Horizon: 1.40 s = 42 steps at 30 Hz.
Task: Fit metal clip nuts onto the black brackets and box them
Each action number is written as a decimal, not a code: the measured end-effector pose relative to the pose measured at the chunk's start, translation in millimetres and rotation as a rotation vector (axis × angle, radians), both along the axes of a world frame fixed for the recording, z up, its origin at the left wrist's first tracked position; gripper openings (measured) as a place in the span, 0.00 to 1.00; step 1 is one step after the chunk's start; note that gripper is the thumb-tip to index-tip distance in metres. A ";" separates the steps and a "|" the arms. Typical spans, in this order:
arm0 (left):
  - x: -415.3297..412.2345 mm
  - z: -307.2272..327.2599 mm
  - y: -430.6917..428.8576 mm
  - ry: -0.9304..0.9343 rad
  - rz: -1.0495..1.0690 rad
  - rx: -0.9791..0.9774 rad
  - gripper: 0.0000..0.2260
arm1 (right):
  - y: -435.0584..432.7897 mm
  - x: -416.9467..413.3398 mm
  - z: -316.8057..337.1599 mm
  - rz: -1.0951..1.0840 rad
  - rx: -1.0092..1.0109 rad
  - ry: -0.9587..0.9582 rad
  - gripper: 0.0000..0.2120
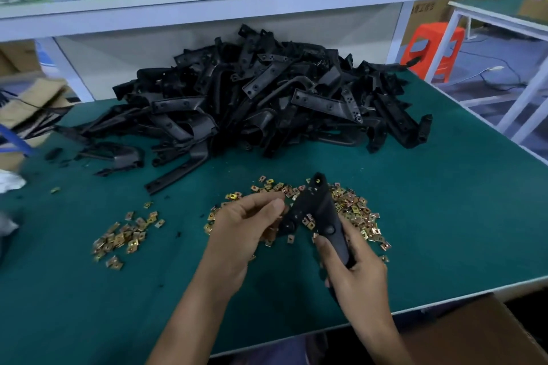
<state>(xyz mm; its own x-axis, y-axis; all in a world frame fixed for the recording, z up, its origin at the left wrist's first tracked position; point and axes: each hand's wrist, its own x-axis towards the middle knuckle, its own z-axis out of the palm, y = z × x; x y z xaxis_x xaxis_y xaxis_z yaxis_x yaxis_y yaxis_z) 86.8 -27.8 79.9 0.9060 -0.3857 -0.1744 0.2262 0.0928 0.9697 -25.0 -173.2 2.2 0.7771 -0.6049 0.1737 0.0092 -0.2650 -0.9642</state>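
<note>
Right hand (353,264) grasps the near end of one black bracket (318,210). Left hand (246,222) is curled at the bracket's side arm; whether it pinches a nut cannot be told. One gold nut shows at the bracket's far tip. Loose clip nuts (358,210) lie beneath the bracket. Beyond the bracket sits a large heap (261,98), seemingly unfitted. Carton (474,335) near the bracket: contents hidden. Assessment: most work remains.

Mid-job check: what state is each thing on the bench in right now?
Held bracket: gripped in right hand, one clip nut fitted at its far end.
Left hand: pinching the bracket's side arm.
Bracket pile: loose heap, unboxed.
Clip nuts: scattered loose, two patches.
Cardboard box: inside not visible.
</note>
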 end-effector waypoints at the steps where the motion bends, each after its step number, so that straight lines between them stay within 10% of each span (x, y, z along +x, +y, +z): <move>1: -2.0 0.5 1.4 0.007 0.005 0.002 0.06 | 0.6 -0.2 0.4 0.005 -0.012 0.000 0.23; 42: -39.8 -40.1 -34.1 -0.289 0.276 0.248 0.12 | 9.8 -0.2 -1.8 -0.143 -0.251 0.080 0.24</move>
<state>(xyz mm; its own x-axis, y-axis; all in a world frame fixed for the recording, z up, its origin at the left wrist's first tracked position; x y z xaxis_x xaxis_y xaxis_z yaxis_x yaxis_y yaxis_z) 47.0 -61.9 39.8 0.9938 -0.1019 0.0436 -0.0569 -0.1306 0.9898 -25.1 -163.4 0.4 0.7043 -0.6550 0.2737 -0.1184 -0.4886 -0.8645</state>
